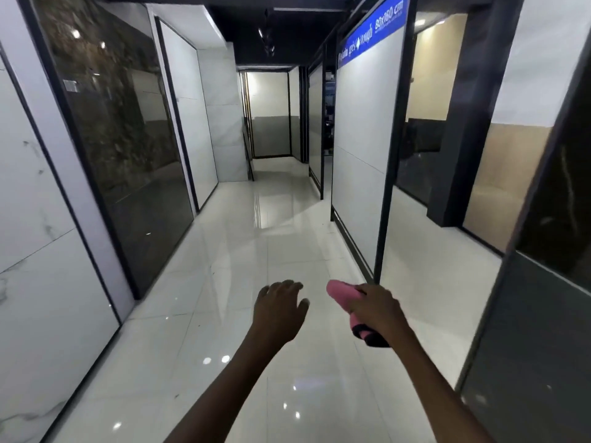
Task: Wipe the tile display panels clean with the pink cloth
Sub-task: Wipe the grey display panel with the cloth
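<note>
My right hand (375,306) grips the pink cloth (340,294), which is bunched up with a dark edge hanging out below my wrist. My left hand (279,306) is held out beside it, empty, fingers relaxed and spread, palm down. Both hands hover over the glossy floor in the middle of an aisle, touching no panel. Tall tile display panels line both sides: a white marbled panel (35,219) and a dark brown panel (128,129) on the left, a white panel (364,129) with a blue header on the right.
The shiny white tiled floor (256,251) runs ahead down a narrow corridor to a far grey and cream panel (270,116). Black frames edge every panel. A dark grey panel (527,346) stands close on my right, with beige panels (499,187) behind it.
</note>
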### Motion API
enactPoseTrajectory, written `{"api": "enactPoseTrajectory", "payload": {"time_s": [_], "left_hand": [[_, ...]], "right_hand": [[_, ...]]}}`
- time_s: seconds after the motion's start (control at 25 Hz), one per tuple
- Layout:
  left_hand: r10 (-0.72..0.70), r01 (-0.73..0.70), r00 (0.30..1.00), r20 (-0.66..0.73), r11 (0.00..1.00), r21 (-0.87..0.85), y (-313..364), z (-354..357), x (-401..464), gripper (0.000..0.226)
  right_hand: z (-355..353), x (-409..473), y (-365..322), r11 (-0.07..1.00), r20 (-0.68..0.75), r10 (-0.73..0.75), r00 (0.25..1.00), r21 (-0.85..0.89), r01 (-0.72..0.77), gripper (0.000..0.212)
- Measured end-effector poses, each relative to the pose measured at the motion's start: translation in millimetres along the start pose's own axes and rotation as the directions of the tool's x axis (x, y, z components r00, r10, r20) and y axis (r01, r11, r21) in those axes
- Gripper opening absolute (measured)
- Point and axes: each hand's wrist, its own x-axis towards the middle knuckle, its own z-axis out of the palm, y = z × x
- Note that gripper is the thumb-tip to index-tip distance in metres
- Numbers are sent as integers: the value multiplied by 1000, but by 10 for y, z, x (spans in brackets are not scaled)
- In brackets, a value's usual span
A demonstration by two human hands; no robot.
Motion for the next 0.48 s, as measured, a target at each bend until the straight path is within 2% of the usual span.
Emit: {"api": "enactPoseTrajectory", "payload": {"time_s": [0.12, 0.28, 0.48], "left_hand": [[6, -5, 1000, -16, 998, 58, -516, 50, 1203, 44], [-11, 9, 994, -112, 1000, -15, -1170, 69, 2720, 45], [-44, 42, 997, -57, 999, -27, -2076, 761, 4598, 43]], "right_hand": [[150, 1217, -426, 999, 9, -35, 999, 39, 35, 37], [289, 2791, -1164, 998, 36, -70, 997, 4, 70, 36], [637, 4846, -1666, 992, 34, -128, 991, 6, 127, 37]]}}
